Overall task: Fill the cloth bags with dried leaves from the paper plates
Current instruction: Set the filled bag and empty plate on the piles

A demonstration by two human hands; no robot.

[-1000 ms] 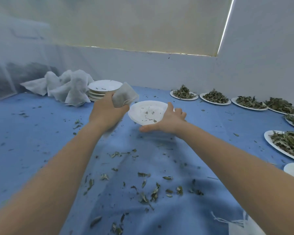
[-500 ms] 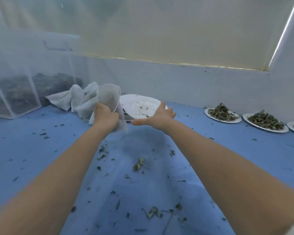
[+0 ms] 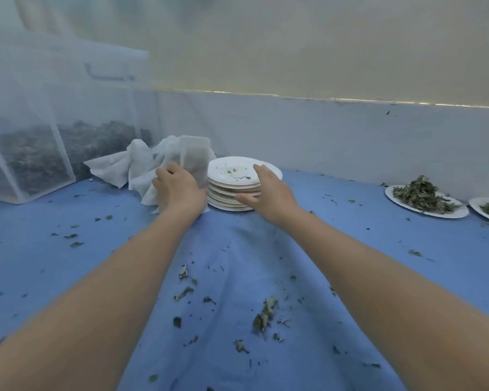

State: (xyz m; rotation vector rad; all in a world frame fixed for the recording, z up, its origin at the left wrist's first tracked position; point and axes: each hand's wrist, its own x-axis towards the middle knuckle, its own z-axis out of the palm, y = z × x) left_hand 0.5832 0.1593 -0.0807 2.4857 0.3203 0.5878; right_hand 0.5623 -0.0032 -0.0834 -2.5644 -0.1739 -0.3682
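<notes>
The right hand [image 3: 268,194] is letting go: the emptied plate [image 3: 237,172] it was carrying a second ago is now lying on top of the stack [image 3: 232,197] near the table's [image 3: 350,235] far edge, fingers straight over its rim. The left hand [image 3: 178,190] is still gripping the filled bag [image 3: 194,159], upright just beside the stack. One plate looks finished; full plates [image 3: 424,197] are waiting along the far right edge
</notes>
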